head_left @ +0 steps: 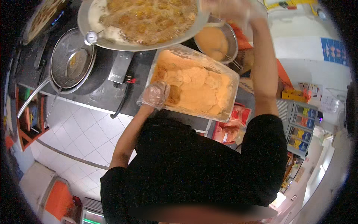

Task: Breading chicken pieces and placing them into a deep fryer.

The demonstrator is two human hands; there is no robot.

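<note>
In a clear plastic glove, my left hand (155, 94) rests at the left edge of a rectangular tub (236, 92) of orange breading flour; its fingers are bunched and what they may hold is hidden. My right hand (230, 9), gloved and blurred, is beside the right rim of a wide metal pan (137, 48) of bubbling oil, with pieces frying in it. A dial thermometer (91, 37) is at the pan's near left rim. Under my right hand stands a metal bowl (235, 42) of orange batter, a wire utensil (229, 58) in it.
Left of the pan, a long-handled wire strainer (57, 53) lies over a metal bowl on the black counter (137, 70). A black hose (123, 102) hangs at the counter edge. Red plastic packages (237, 112) lie right of the tub, near cardboard boxes (246, 61). A wood-framed shelf (26, 141) stands left.
</note>
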